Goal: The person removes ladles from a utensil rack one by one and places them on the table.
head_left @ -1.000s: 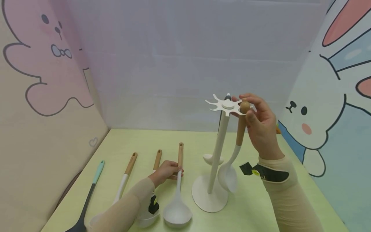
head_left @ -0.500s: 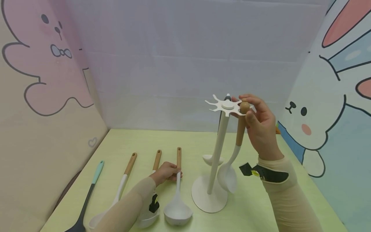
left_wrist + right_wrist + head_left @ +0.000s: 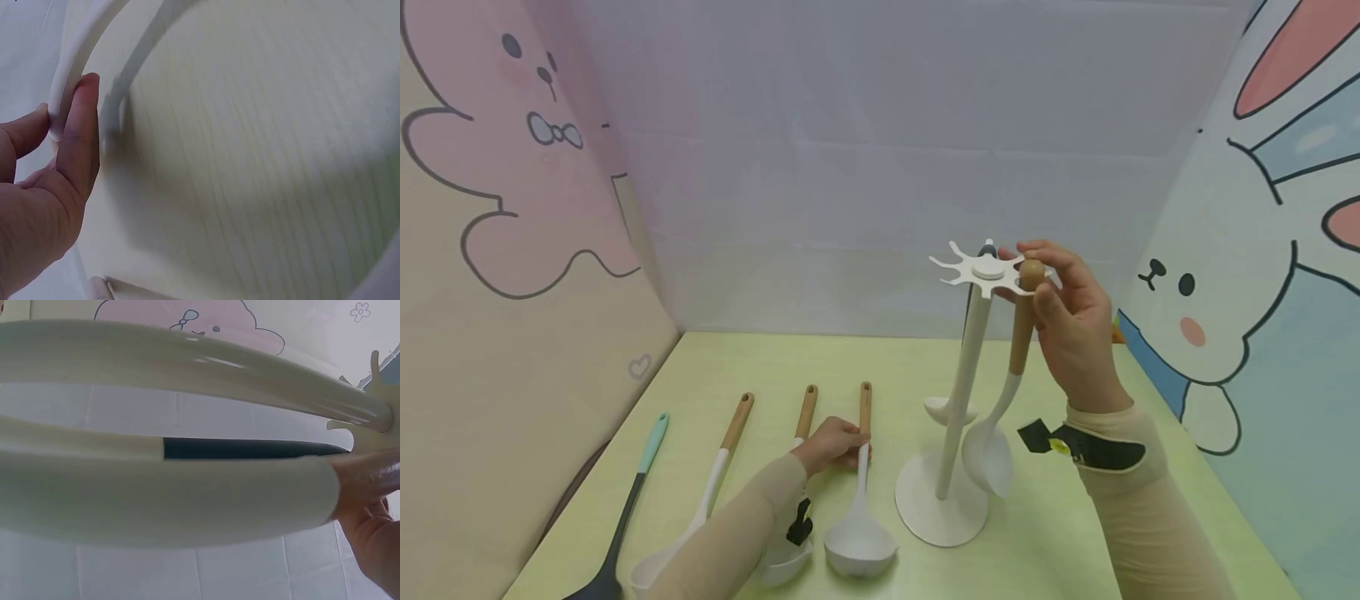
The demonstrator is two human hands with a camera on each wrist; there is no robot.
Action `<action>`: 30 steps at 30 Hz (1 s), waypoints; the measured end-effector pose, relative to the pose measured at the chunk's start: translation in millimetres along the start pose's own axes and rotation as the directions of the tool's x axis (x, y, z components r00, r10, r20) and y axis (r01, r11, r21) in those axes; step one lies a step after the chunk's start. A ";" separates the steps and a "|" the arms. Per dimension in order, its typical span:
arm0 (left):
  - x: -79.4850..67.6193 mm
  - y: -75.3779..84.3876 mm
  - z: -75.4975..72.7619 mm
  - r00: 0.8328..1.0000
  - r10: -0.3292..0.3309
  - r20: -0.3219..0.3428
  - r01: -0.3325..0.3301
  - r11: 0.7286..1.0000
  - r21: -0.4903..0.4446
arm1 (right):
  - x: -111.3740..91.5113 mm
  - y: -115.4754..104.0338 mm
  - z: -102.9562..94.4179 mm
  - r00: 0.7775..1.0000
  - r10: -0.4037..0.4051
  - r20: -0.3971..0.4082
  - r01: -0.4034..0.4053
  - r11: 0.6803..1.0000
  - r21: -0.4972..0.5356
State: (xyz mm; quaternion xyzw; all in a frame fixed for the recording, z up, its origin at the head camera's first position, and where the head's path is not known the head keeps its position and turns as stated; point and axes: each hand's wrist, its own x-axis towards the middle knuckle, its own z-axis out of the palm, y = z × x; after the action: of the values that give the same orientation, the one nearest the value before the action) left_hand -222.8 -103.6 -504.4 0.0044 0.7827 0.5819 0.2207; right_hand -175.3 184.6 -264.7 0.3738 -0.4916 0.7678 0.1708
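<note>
My left hand (image 3: 829,444) pinches the white neck of a soup ladle (image 3: 861,542) just below its wooden handle. In the left wrist view, thumb and fingers (image 3: 78,134) stand either side of that neck, and its shadow falls on the table beside it. Up at the white utensil rack (image 3: 966,367), my right hand (image 3: 1078,333) holds the top of a wooden handle between thumb and fingers. That handle belongs to a white ladle (image 3: 988,458) hanging at the rack's right side, its bowl tilted. Whether the handle sits fully in a slot is hidden by the hand.
Another white utensil (image 3: 940,410) with a dark handle hangs behind the pole. Left of my left hand lie a wooden-handled white utensil (image 3: 786,567), partly under my arm, another white utensil (image 3: 718,475), and a black one with a mint handle (image 3: 625,517). Printed walls enclose the table.
The handle end of the ladle in my left hand has come down and nearer, then shifted slightly right. My right hand and the hanging ladle stay almost in place.
</note>
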 end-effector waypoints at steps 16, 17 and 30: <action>-20.1 49.9 -25.5 0.958 0.279 -0.061 -0.191 0.783 0.592 | -21.2 -4.7 -13.4 0.997 -0.067 0.032 0.074 0.955 -0.287; -21.8 58.1 -29.0 0.949 0.306 -0.074 -0.202 0.773 0.602 | -24.1 -6.1 -14.4 0.998 -0.061 0.026 0.066 0.944 -0.322; -68.2 170.1 -37.4 0.670 0.706 -0.228 -0.620 0.702 0.351 | -69.6 11.3 -28.7 0.997 0.069 -0.037 -0.079 0.891 -0.446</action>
State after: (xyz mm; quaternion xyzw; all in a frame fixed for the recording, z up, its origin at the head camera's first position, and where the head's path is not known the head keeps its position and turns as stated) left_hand -216.9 -100.7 -317.5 0.2155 0.8174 0.5125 -0.1511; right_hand -148.0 212.1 -330.3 0.2978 -0.6670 0.6438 0.2277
